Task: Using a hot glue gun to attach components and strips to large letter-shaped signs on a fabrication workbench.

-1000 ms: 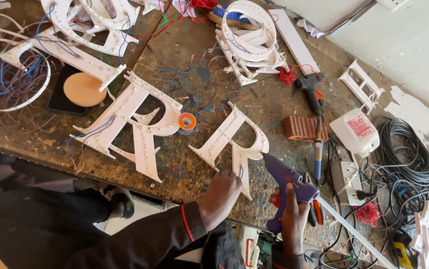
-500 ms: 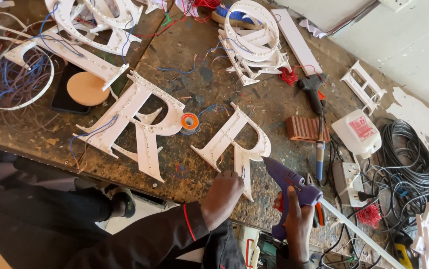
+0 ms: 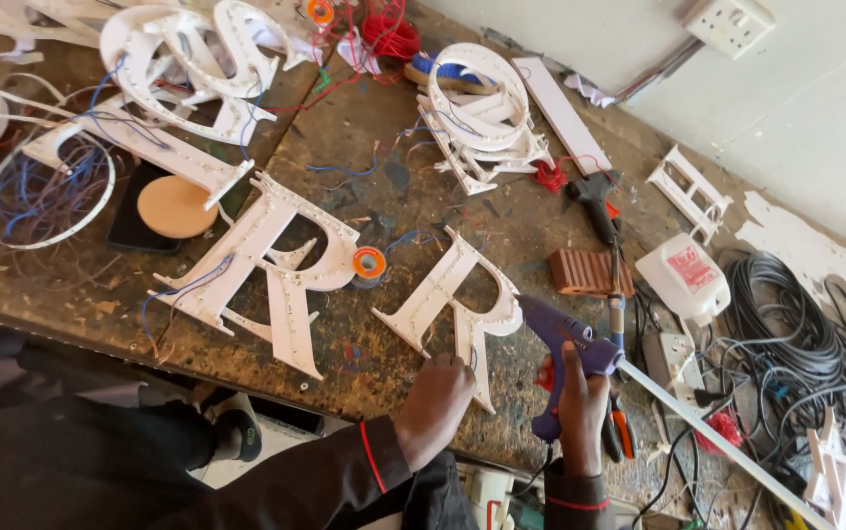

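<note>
Right hand point(image 3: 580, 407) is being kept closed around the grip of a purple glue gun point(image 3: 562, 344), whose nozzle is being aimed at the right-hand side of a white plastic channel letter shaped like an R point(image 3: 454, 299). Left hand point(image 3: 435, 402) is being pressed, fingers curled, against the lower leg of that letter, near the front edge of the paint-spattered wooden desk point(image 3: 364, 137); whether anything is being pinched under the fingers cannot be told. A second, larger white R-shaped letter point(image 3: 266, 260) with blue wires is lying just to the left, and a small orange tape roll point(image 3: 369, 262) is sitting between the two letters. A ribbed brown block point(image 3: 588, 272) is resting near the right edge.

Several risks are being run, as a judgement. Fingertips are being held close to the nozzle, so a burn could be caused by hot glue or the tip. The letter is being steadied close to the front edge, so a firm push could slide it off. Loose wires could be caught in stray glue.
</note>
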